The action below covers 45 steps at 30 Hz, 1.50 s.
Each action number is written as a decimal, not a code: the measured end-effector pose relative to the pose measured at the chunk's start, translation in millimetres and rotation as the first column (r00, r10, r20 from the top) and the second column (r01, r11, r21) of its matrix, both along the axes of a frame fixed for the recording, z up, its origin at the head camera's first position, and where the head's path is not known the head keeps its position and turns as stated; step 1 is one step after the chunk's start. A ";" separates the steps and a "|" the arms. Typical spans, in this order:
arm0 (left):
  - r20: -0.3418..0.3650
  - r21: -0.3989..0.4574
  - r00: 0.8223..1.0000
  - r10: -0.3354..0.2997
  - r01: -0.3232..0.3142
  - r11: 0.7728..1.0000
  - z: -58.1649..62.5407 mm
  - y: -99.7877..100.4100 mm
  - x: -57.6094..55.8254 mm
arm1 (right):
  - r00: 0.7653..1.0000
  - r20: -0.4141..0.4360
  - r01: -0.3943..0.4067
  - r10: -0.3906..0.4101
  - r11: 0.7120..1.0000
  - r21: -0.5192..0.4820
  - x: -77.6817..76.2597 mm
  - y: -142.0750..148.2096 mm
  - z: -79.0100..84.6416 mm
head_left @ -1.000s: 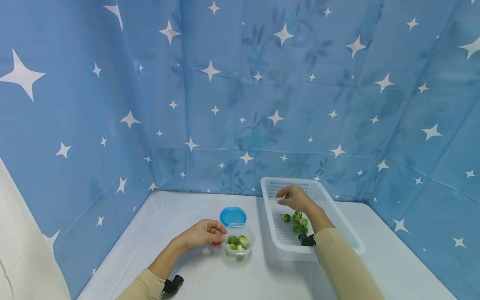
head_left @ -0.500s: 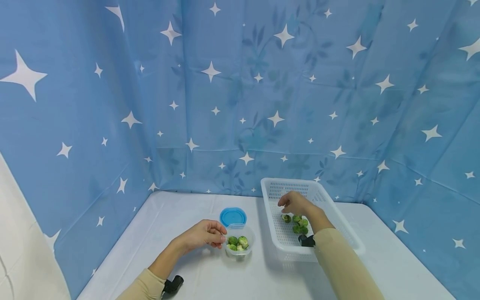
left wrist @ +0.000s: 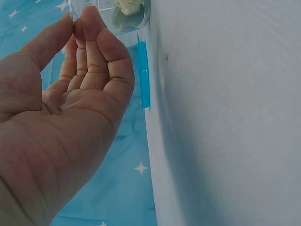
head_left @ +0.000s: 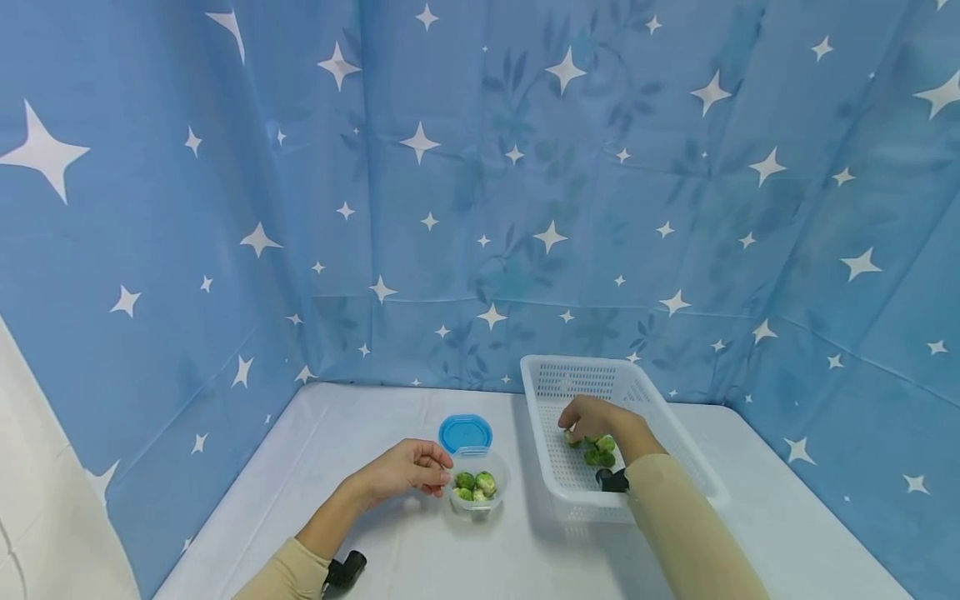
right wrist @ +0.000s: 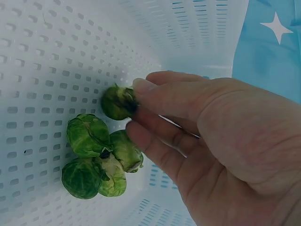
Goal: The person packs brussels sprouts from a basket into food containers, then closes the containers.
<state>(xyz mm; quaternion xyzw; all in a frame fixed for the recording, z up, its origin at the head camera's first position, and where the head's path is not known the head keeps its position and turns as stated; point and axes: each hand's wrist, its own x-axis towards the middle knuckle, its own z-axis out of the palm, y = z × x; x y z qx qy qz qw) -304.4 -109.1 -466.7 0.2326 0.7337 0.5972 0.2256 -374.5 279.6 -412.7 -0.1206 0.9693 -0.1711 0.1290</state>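
Note:
My left hand [head_left: 403, 472] is at the left rim of a small clear plastic container [head_left: 500, 477], its thumb and fingertips pinching the edge. Several Brussels sprouts [head_left: 485, 483] lie inside that container. To the right, my right hand [head_left: 603, 419] reaches down into a white perforated basket [head_left: 551, 454]. In the right wrist view, its thumb and fingers close around one Brussels sprout [right wrist: 115, 103], which looks slightly blurred. Several more Brussels sprouts [right wrist: 84, 179] are clustered on the basket floor beside it. The head view shows that pinched sprout partly covered by the fingers.
A blue lid [head_left: 465, 433] lies flat just behind the container. The white-covered table [head_left: 420, 550] ends at a blue star-patterned curtain [head_left: 480, 208] behind and at both sides. The basket's raised walls surround the right hand.
My right hand has lowered inside the basket, from above its far part onto the nearest single Brussels sprout. The left hand and the container have stayed in place.

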 end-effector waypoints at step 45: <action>0.005 -0.007 1.000 -0.006 0.006 1.000 -3.0 -1.0 -3.6 | 0.999 -0.042 -0.037 0.036 0.999 -0.027 2.6 -3.9 4.4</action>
